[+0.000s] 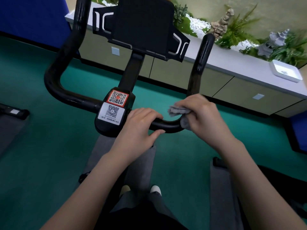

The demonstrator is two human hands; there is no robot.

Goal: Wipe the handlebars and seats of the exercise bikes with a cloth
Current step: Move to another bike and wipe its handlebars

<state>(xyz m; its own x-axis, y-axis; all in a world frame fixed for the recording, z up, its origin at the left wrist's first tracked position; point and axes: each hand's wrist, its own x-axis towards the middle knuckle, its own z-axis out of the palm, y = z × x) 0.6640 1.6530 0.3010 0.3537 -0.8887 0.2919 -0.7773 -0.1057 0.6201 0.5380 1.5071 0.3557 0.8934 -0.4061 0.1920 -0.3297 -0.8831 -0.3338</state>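
The cloth (178, 111) is pinched in the right hand (206, 118), whose curled fingers (191, 103) press it on the handlebar (169, 126) bend. At nine o'clock, the bar is gripped by the left hand (141, 125). Judging by this, the wiping is only partly done; no seat is in view.

Two stickers sit on the black centre housing (108, 130) of the handlebar (52, 78). The upper sticker (118, 98) has a red-orange border around a QR code, with a small red mark at the code's middle. The lower sticker (111, 114) is white and carries a second QR code, a line of small print beneath it and a barcode strip along its lower edge (both too blurred to read). No word, brand or number is legible.
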